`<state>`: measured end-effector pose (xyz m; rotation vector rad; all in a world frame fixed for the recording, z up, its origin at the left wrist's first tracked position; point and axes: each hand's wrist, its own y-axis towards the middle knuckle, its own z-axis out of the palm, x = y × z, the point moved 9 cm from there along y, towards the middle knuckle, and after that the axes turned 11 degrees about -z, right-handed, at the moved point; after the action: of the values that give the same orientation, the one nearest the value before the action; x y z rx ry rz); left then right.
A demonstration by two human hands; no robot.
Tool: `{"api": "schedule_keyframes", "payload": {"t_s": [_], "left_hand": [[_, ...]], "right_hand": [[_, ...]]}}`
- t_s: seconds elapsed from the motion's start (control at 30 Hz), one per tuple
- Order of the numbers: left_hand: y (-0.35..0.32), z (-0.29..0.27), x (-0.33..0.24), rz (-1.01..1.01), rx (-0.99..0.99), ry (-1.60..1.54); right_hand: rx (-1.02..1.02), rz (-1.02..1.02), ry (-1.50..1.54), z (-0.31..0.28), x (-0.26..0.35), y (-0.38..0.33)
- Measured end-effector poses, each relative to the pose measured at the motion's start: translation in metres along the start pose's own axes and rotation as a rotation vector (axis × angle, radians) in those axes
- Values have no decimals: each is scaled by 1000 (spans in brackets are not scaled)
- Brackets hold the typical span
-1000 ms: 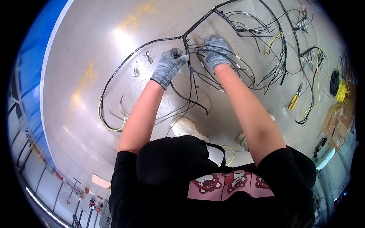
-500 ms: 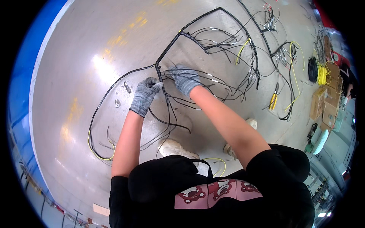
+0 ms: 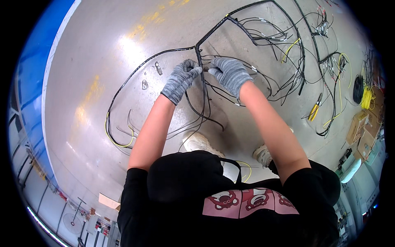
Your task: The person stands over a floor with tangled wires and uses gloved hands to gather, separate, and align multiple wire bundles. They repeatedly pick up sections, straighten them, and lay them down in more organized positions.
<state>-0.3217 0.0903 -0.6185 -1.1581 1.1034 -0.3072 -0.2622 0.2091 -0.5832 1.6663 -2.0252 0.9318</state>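
Observation:
A black-wrapped wiring harness (image 3: 212,31) lies branched across the floor. My left hand (image 3: 180,81), in a grey knitted glove, pinches the harness trunk just below its fork, thumb against forefinger. Close by on the right, my right hand (image 3: 231,76) wears a matching glove. Its fingertips are drawn together beside the trunk, among thin black wires (image 3: 247,65) that fan out to the right; what they hold is too small to make out. Loose black branches (image 3: 204,96) hang down from below my left fingers toward my shoes.
Yellow-handled pliers (image 3: 314,111) lie on the floor to the right, near another black harness (image 3: 313,39). Beyond stand cardboard boxes (image 3: 357,126), a coil of yellow wire (image 3: 367,98) and a black coil (image 3: 358,88). My shoe (image 3: 200,142) is close to the loose wire ends.
The whole scene has shifted right and slightly up in view. My right hand has drawn back from over the wires, and its fingertips now meet beside the trunk. My left hand keeps its pinch.

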Motion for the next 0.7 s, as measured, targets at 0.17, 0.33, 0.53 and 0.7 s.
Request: {"api": "schedule_keyframes", "payload": {"t_s": [0.17, 0.33, 0.53, 0.7], "left_hand": [[-2, 5, 4, 41, 63, -143], [-10, 4, -1, 56, 38, -143], [-18, 4, -4, 75, -25, -160], [-20, 5, 1, 89, -52, -217]], "right_hand": [[121, 77, -116, -13, 13, 11], [-44, 8, -244, -17, 22, 6], [-456, -217, -305, -28, 52, -41], [-280, 44, 4, 11, 29, -55]]}}
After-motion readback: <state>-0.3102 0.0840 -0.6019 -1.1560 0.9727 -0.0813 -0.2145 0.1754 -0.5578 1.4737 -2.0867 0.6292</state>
